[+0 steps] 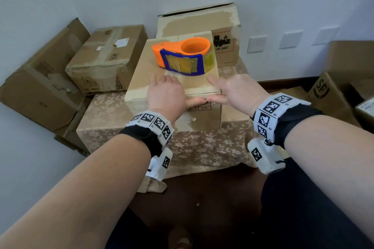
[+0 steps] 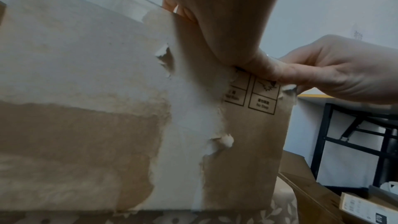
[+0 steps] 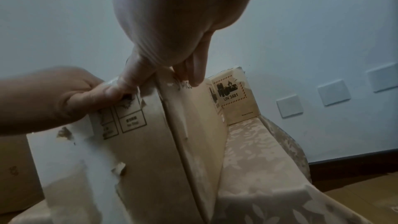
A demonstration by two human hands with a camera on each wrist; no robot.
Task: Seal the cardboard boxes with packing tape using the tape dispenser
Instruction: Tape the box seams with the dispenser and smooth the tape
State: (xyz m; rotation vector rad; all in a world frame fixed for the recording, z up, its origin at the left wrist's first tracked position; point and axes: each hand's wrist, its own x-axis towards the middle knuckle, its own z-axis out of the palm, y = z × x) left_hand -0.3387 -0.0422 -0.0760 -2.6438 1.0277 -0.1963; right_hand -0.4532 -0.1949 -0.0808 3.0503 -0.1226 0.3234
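Resting on the near top edge of the cardboard box, the left hand and the right hand lie side by side, fingers spread flat over the lid and thumbs hooked down onto the front face, where the two thumb tips nearly meet. Neither grip is clenched: the left wrist view shows the left thumb pressed flat on the front panel beside the printed handling symbols, and the right wrist view shows the right thumb on the same upper edge while its fingers drape over the box's top corner; each hand is released and flat, pressing the cardboard and grasping nothing. The orange and blue tape dispenser sits on the box's lid, beyond the fingertips and not touched by either hand, with a yellowish roll of tape mounted in it. The box front is scuffed, with pale torn patches where the outer paper has peeled. It stands on a surface draped with a floral cloth. Behind it stands a larger box bearing a UN 3481 label, and more cartons are stacked to the left against the wall.
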